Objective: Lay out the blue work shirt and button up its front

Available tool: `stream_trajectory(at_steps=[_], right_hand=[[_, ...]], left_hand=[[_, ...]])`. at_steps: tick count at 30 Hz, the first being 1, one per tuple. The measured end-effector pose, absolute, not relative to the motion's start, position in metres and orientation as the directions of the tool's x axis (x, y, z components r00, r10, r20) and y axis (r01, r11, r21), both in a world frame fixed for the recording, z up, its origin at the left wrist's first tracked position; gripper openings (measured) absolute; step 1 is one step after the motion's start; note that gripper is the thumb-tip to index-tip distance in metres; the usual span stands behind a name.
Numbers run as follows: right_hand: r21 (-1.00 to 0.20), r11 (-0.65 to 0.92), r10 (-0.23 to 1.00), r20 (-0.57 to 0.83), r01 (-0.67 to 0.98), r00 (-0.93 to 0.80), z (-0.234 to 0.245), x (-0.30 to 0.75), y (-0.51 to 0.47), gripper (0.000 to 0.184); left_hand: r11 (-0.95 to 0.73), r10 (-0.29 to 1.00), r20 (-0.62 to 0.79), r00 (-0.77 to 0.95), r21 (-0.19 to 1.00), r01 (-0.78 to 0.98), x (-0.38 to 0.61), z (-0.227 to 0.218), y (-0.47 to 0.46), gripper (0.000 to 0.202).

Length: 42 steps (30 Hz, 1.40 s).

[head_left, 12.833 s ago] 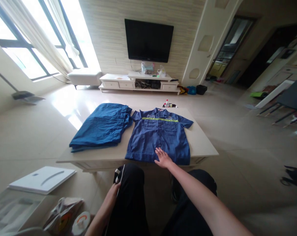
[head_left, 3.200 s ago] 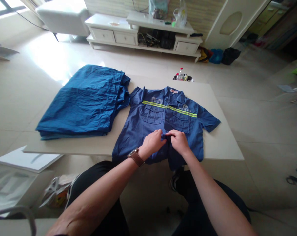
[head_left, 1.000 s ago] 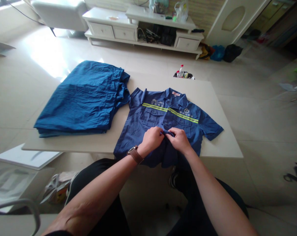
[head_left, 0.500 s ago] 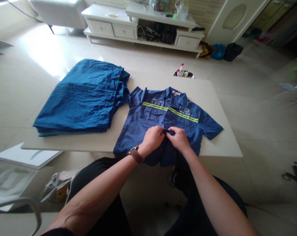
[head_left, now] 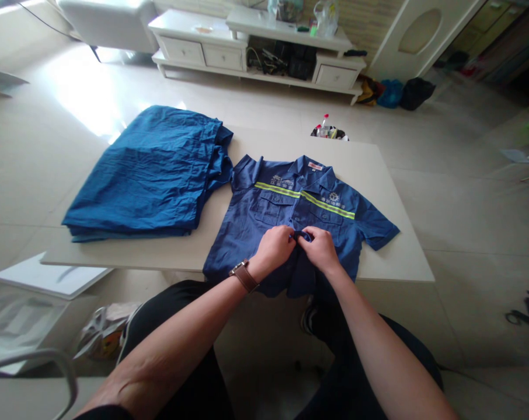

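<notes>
A navy short-sleeved work shirt [head_left: 319, 201] with a yellow reflective stripe lies spread on a cream table [head_left: 391, 256], its lower front hanging over the near edge. My left hand [head_left: 271, 252], with a brown-strapped watch on its wrist [head_left: 244, 276], and my right hand [head_left: 320, 251] both pinch the shirt's front placket at mid-chest. Their fingers hide the fastening there. To the left of the shirt, a folded stack of brighter blue cloth [head_left: 142, 181] lies on the table, touching the shirt's sleeve.
A white TV cabinet [head_left: 256, 52] stands across the floor. A bottle and small items [head_left: 328, 131] show beyond the table's far edge. Bags [head_left: 396, 93] sit on the floor at right. A white board [head_left: 45, 277] and a crumpled bag [head_left: 104, 332] lie at lower left.
Over the last second my hands have stayed pinching the placket, with only slight movement. Earlier the shirt lay flatter, my right hand rested on its hem, and my left hand was at my knee.
</notes>
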State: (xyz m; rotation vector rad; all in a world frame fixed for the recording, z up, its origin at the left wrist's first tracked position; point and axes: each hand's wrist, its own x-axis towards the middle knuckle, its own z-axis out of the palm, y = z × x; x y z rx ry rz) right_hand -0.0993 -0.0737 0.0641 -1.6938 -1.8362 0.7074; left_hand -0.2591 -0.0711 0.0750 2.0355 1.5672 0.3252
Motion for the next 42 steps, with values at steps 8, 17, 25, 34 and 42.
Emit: stream_trajectory(at_steps=[8,17,25,34,42], right_hand=[[-0.670,0.053,0.999,0.026,0.740,-0.047,0.0642,-0.0996,-0.0739,0.017],[-0.664,0.044,0.999,0.021,0.747,-0.040,0.0653,-0.1005,-0.0751,0.016],[-0.658,0.051,0.999,0.030,0.751,-0.042,0.0600,-0.0994,-0.0754,0.015],[-0.650,0.072,0.997,0.040,0.756,-0.061,0.0613,-0.0994,-0.0750,0.015],[-0.609,0.066,0.998,0.033,0.790,-0.057,0.0634,-0.1001,-0.0762,0.013]], left_hand=[[-0.178,0.947,-0.127,0.294,0.554,0.813,-0.2577,0.0772,-0.0720,0.022],[-0.172,0.947,-0.137,0.292,0.551,0.816,-0.2577,0.0770,-0.0720,0.023],[-0.188,0.946,-0.123,0.299,0.541,0.820,-0.2574,0.0746,-0.0717,0.022],[-0.184,0.946,-0.127,0.298,0.547,0.817,-0.2578,0.0762,-0.0726,0.021],[-0.173,0.946,-0.136,0.294,0.556,0.813,-0.2571,0.0763,-0.0722,0.020]])
